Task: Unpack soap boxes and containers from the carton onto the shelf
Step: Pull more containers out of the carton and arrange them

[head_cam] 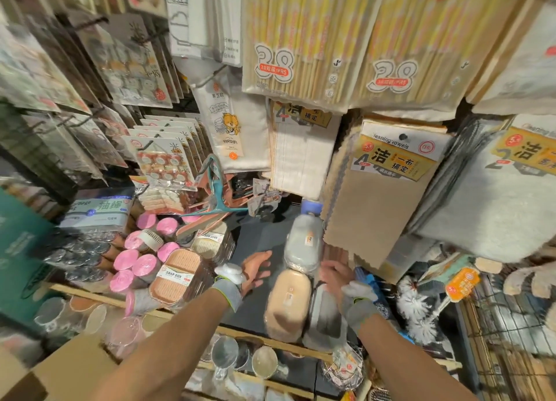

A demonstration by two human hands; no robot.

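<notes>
Three rounded soap containers lie in a row on the dark shelf [255, 241]: a peach one [288, 304] nearest, a grey one [326, 316] to its right, and a pale grey one [304, 241] further back. My left hand [255, 269] hovers with fingers spread just left of the peach container, touching nothing. My right hand [337, 275] hovers with loose fingers above the grey container, between it and the pale one, holding nothing. Stacked peach and beige soap boxes [176, 278] sit at the left of the shelf. A corner of the cardboard carton [60, 370] shows at bottom left.
Pink-lidded rolls [141, 263] crowd the shelf's left side. Hanging cleaning towels [379, 196] and chopstick packs [288, 39] overhang the back and right. Cups [231, 355] fill the lower shelf. White brushes [415, 310] lie at the right.
</notes>
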